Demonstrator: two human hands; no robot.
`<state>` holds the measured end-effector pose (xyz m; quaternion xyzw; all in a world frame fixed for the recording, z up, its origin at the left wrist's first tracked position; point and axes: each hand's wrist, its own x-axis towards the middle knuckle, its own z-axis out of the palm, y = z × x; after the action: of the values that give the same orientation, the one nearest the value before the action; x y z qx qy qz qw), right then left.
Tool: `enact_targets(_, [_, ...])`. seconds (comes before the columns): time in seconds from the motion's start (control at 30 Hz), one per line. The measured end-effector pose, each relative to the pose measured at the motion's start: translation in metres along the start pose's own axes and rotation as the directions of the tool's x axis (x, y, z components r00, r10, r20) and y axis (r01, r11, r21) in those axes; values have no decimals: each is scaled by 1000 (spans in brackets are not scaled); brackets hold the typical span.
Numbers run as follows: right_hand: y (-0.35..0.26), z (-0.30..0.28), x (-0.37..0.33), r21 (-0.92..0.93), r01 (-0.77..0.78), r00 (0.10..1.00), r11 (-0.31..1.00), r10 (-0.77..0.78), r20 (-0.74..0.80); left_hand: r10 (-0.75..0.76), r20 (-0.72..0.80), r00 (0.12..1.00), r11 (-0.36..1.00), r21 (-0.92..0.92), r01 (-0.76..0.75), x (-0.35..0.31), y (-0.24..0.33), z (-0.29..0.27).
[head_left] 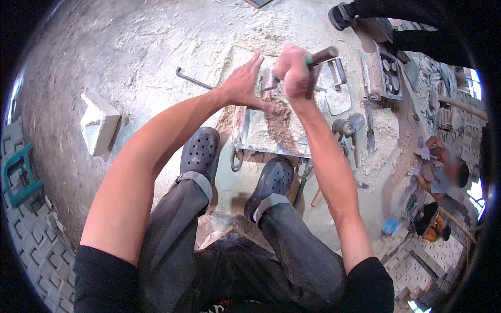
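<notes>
Black sleeves (107, 279) and dark trousers (169, 235) are closest, then grey clogs (201, 151); just past those there's a metal frame (274, 152) on the floor, loose brown sand (281, 122) in it; left hand (243, 83) is over its left side, thumb and fingers spread, can't tell if it's touching; right hand (298, 73) has its fingers clamped round a dark-handled tool (325, 55), metal head pretty blurry; farther out, someone's shoe (340, 17).
</notes>
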<state>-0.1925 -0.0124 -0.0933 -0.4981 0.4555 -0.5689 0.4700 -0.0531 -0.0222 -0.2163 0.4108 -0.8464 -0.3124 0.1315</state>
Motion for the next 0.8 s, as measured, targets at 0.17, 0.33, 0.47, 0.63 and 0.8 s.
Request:
enact_targets(0.17, [24, -8, 2, -16, -67, 998, 998, 67, 0, -92, 0, 996, 980, 176, 90, 5, 8, 4])
enact_targets(0.33, [-6, -38, 15, 166, -67, 991, 984, 84, -100, -142, -35, 989, 918, 370, 145, 1, 34, 0])
enact_targets(0.47, [-7, -50, 6, 203, -168, 973, 965, 195, -121, -91, -67, 994, 909, 403, 110, 0, 29, 1])
enact_targets(0.63, [14, -41, -10, 192, -160, 975, 968, 186, -124, -95, -51, 994, 973, 206, 104, -4, 21, 1])
enact_targets(0.8, [17, -38, -15, 159, -142, 986, 977, 155, -68, -48, 7, 999, 991, 126, 47, 1, 17, -10])
